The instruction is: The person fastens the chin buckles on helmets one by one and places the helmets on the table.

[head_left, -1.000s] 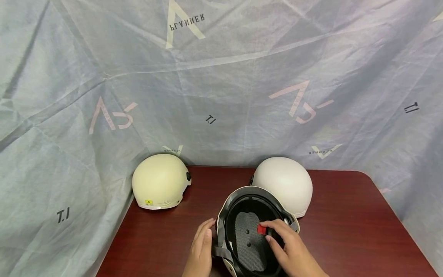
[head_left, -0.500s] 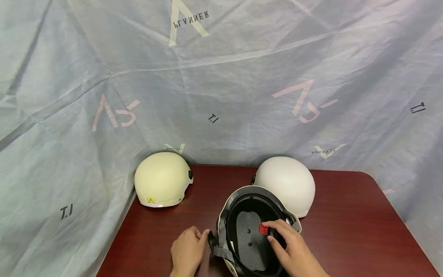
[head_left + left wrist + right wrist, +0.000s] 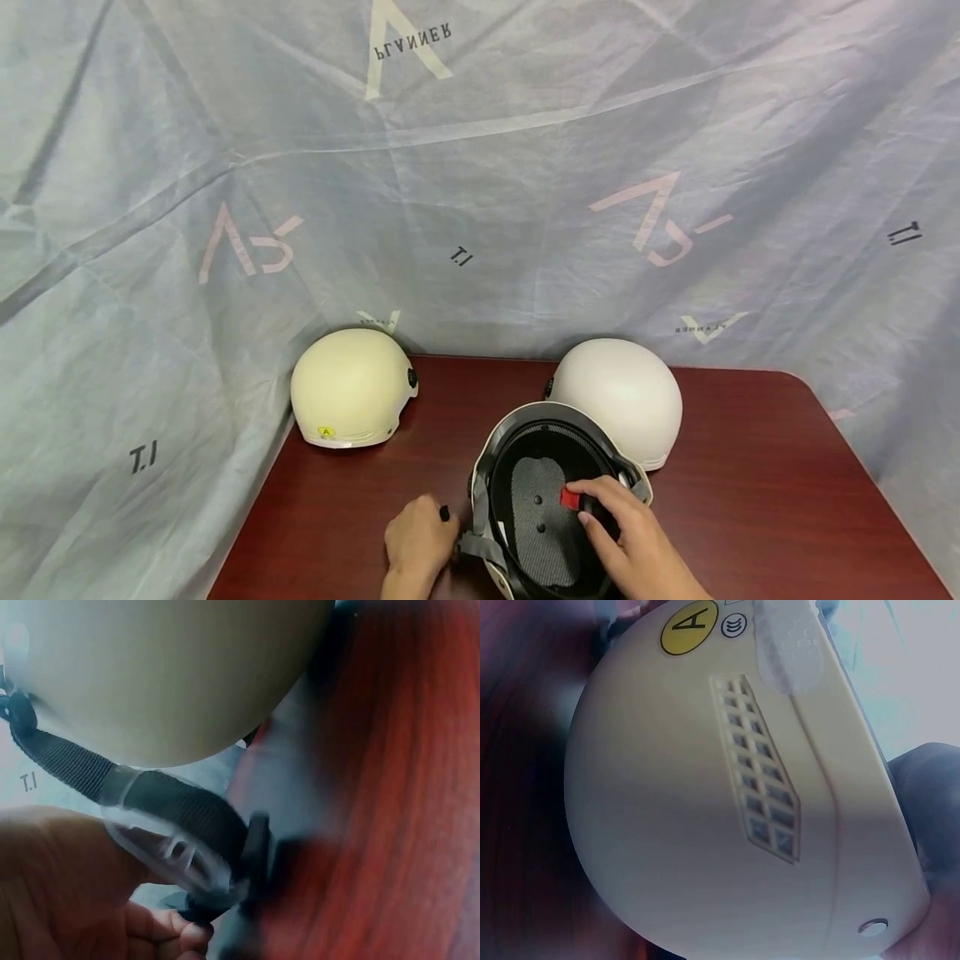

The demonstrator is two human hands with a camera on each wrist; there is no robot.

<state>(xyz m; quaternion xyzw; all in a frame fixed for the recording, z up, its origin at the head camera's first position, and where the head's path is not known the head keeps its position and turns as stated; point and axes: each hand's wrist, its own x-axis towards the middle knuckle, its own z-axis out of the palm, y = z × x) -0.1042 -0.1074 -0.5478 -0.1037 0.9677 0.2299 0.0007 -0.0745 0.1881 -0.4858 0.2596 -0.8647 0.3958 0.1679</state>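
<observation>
A cream helmet (image 3: 517, 417) lies upside down at the table's front, its black and grey lining facing up. My right hand (image 3: 633, 533) reaches over its right rim and pinches a red-and-black buckle (image 3: 570, 498) above the lining. Left of the helmet, my left hand (image 3: 422, 533) grips a black clip (image 3: 444, 512) on the chin strap (image 3: 483, 547). The left wrist view shows the strap's dark webbing (image 3: 75, 766) running from the shell to the fingers. The right wrist view is mostly filled by the shell (image 3: 660, 795), with a vent grille and yellow sticker.
A pale yellow helmet (image 3: 348, 387) sits at the back left of the dark red table (image 3: 765, 475). Directly behind the upturned helmet stands a white helmet (image 3: 618, 400). Grey printed cloth (image 3: 510, 200) hangs along the table's back edge.
My left hand has come off the helmet's left side, moved left and curled around the strap's clip, which has turned with it. The right hand keeps its pinch on the red-and-black buckle.
</observation>
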